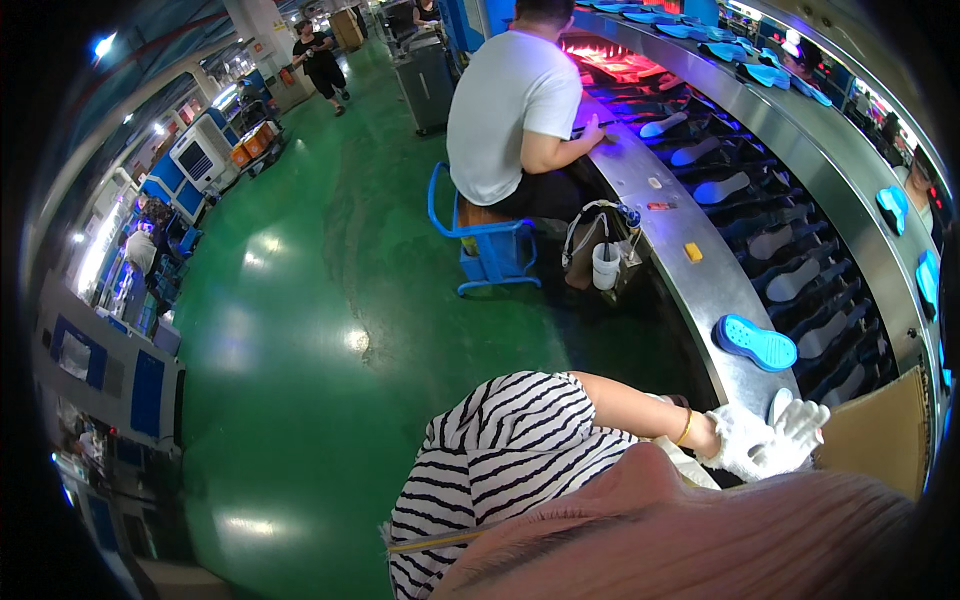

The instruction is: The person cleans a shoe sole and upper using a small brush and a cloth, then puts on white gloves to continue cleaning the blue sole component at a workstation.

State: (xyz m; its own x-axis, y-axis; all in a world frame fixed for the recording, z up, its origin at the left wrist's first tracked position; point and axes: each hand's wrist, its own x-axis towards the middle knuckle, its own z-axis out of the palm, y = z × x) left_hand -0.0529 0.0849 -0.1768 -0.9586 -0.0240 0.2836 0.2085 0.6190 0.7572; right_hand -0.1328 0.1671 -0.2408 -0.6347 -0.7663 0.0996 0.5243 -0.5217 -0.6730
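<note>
My left hand (762,445), in a white knitted glove, is at the near end of a metal ledge (715,290). Its fingers are stretched out and somewhat apart, and no object shows clearly in them. Just beyond the glove, a small pale rounded piece (780,402) is partly covered, so its kind is unclear. A bright blue shoe sole (756,342) lies on the ledge a little farther off. Beside the glove on the right stands a brown cardboard panel (880,430), perhaps a box side. My right hand is out of the picture.
Dark racks carrying grey soles (792,280) run alongside the ledge. Blue soles (893,208) ride an upper belt. A yellow block (693,252) rests on the ledge. Ahead, a co-worker in a white shirt (515,115) sits on a blue chair (495,250), near a white cup (605,267).
</note>
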